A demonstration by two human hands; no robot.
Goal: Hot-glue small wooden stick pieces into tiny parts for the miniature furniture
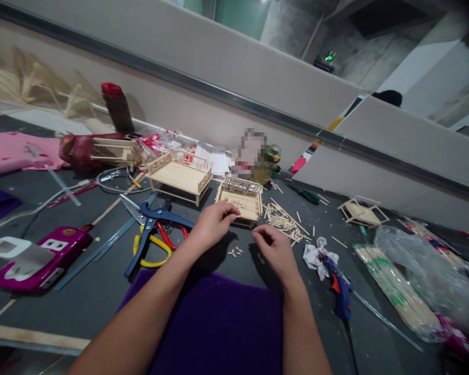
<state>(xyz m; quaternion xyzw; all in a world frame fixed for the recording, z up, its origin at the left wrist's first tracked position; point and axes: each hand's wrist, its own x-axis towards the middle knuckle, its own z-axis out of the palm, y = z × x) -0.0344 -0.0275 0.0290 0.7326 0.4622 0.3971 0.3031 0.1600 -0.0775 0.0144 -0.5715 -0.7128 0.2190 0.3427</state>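
Tabletop in dark matte grey (101, 307) spreads around my landmark, a small pale-wood railed platform (250, 212). On its near side I see a soft, deep-purple cloth (226, 328). Left of it stands a larger stick-built railed platform (175, 179); farther left and nearer, a glossy magenta case (70, 250) carries a round emblem too small for me to read. Well to the landmark's right, a clear plastic packet of wooden sticks (398, 291) bears green print, illegible from here. The left hand (214, 221) is at the landmark's front edge, thumb and forefinger pinched; the right hand (275, 250), nearer and to its right, curls loosely. I cannot tell whether either grips anything. Short, thin wooden sticks (283, 221) heap beside its right edge. Tiny cut wooden pieces (236, 252) occupy the narrow working strip between its front edge and the cloth.
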